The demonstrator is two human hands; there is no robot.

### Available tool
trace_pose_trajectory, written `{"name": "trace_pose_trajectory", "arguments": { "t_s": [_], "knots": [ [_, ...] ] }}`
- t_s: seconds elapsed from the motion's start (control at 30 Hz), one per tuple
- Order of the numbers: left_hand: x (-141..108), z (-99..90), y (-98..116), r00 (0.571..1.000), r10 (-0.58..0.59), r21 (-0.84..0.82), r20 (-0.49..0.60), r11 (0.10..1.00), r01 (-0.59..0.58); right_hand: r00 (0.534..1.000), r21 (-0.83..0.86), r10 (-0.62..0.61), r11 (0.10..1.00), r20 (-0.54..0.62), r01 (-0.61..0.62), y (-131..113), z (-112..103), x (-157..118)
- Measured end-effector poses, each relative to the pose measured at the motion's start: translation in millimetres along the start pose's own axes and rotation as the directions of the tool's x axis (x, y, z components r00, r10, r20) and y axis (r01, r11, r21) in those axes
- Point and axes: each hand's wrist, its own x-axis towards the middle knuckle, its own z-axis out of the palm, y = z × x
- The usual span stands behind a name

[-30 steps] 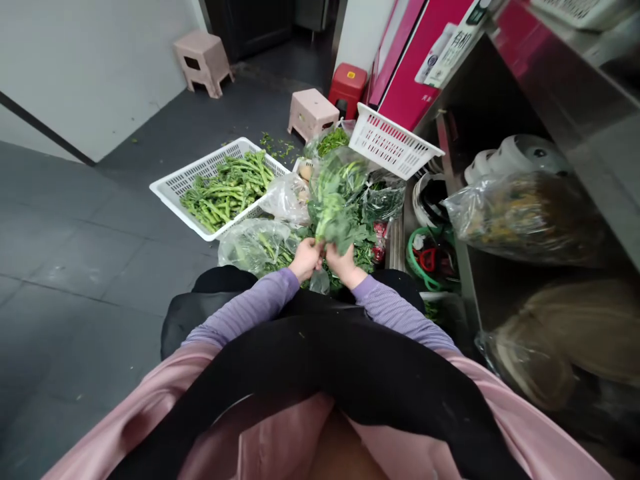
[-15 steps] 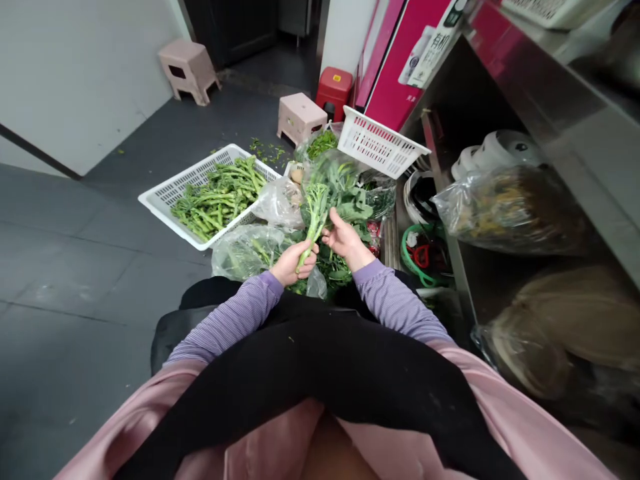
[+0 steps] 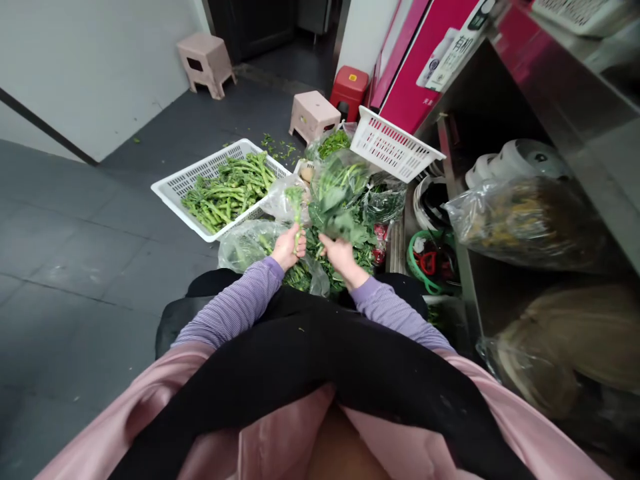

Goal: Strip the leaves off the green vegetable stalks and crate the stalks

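Note:
My left hand (image 3: 289, 248) is closed around the stem of a broccolini stalk (image 3: 296, 207), its floret end pointing up and away from me. To its right, my right hand (image 3: 341, 259) is closed on a broad green leaf (image 3: 345, 225), which is blurred, and a thin stem end pokes out by the fingers. Loose leafy greens (image 3: 363, 259) lie in a heap beneath both hands. A clear plastic bag (image 3: 240, 245) with green stalks is just left of my left hand. Beyond it, a white slotted basket (image 3: 167, 197) holds trimmed green stalks (image 3: 233, 190).
A white basket (image 3: 393, 150) leans tilted behind bagged greens. Pale stools (image 3: 313, 110) and a red stool (image 3: 350, 87) stand farther back. On the right are a metal shelf (image 3: 467, 280) with bagged goods and a green basket (image 3: 417, 267). Leaf scraps (image 3: 280, 148) dot the floor.
My hands have moved apart. The left hand's broccolini has shifted left, and the right hand has gone from open fingers beside the stalk to closed on a leaf. The view has shifted slightly.

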Motion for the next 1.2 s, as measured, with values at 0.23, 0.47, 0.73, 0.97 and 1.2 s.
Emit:
{"name": "trace_pose_trajectory", "arguments": {
  "t_s": [0.23, 0.47, 0.73, 0.97, 1.2],
  "knots": [
    [-19.2, -8.6, -2.6, 0.867, -0.054, -0.036, 0.495, 0.996, 0.082, 0.946, -0.188, 0.322, 0.932, 0.032, -0.311, 0.5, -64.4, 67.6],
    [-25.2, -11.6, -11.0, 0.712, -0.182, 0.029, 0.678, 0.975, 0.221, 0.968, 0.619, -0.144, 0.786, 0.207, -0.015, -43.8, -24.1, 33.6],
    [-34.1, -7.2, -13.9, 0.788, -0.154, 0.261, 0.596, 0.965, -0.008, 0.878, 0.748, 0.095, 0.486, 0.468, -0.451, -55.1, -25.1, 23.3],
    [-32.5, -3.8, -5.2, 0.895, 0.255, 0.628, 0.365, 0.642, -0.439, 0.961, 0.643, 0.210, 0.715, 0.178, -0.275, -19.2, -14.0, -1.0],
    [-28.2, -9.2, -21.7, 0.772, 0.600, 0.962, 0.208, 0.016, -0.272, 0.992, 0.430, -0.128, 0.897, 0.023, 0.106, -38.3, -29.5, 9.3]
  ]
}}
